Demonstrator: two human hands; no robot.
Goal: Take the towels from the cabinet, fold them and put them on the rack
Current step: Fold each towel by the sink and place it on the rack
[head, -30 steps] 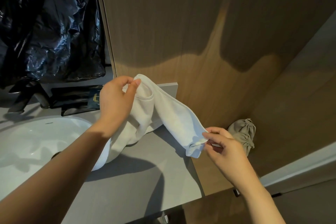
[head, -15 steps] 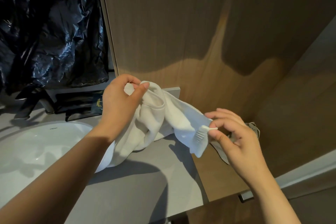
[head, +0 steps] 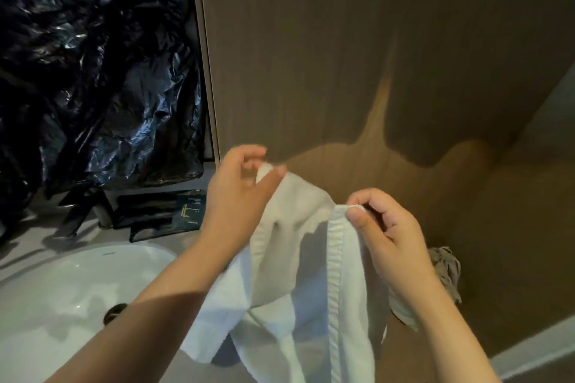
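A white towel hangs in front of me, held up by both hands at its top edge. My left hand pinches one upper corner between thumb and fingers. My right hand pinches the other corner, where the ribbed hem runs straight down. The cloth sags between the two hands and drapes down over the counter edge. A wooden cabinet panel fills the view behind the towel.
A white sink basin with a dark drain lies at lower left. Black plastic sheeting hangs at upper left above a dark tray. A crumpled grey cloth sits low by the panel at right.
Both hands have risen and come closer together. The right hand lifted its corner up level with the left, so the towel now hangs down instead of stretching sideways.
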